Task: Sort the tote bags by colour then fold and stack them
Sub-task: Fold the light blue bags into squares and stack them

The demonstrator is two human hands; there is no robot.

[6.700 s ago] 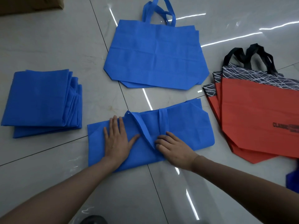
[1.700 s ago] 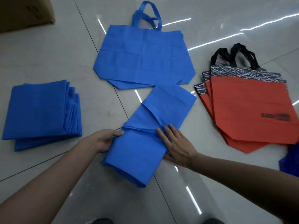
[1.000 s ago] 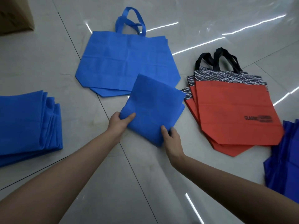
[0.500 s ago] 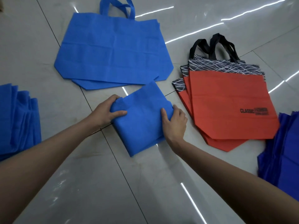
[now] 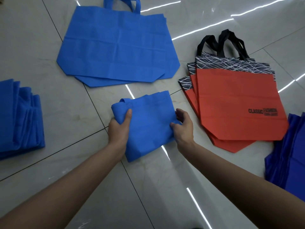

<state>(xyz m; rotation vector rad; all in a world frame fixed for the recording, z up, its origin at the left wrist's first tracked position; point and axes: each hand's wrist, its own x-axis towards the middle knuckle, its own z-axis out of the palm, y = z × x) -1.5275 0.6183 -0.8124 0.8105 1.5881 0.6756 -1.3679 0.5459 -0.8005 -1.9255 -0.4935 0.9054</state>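
A folded light-blue tote bag [image 5: 148,124] is held between both hands just above the tiled floor. My left hand [image 5: 119,128] grips its left edge, thumb on top. My right hand [image 5: 183,128] pinches its right edge. Flat light-blue totes [image 5: 115,45] lie unfolded behind it, handles pointing away. At the far left sits a stack of folded light-blue totes [image 5: 18,118]. On the right lie red totes [image 5: 236,103] with black patterned tops and black handles.
Darker blue bags [image 5: 288,157] lie at the right edge, partly cut off. The floor [image 5: 69,100] is glossy pale tile with dark grout lines and bright light reflections.
The tote went from spread out with handles tucked in, to folded in half, then to a small square. Both hands now grip its sides and it sits nearer to me.
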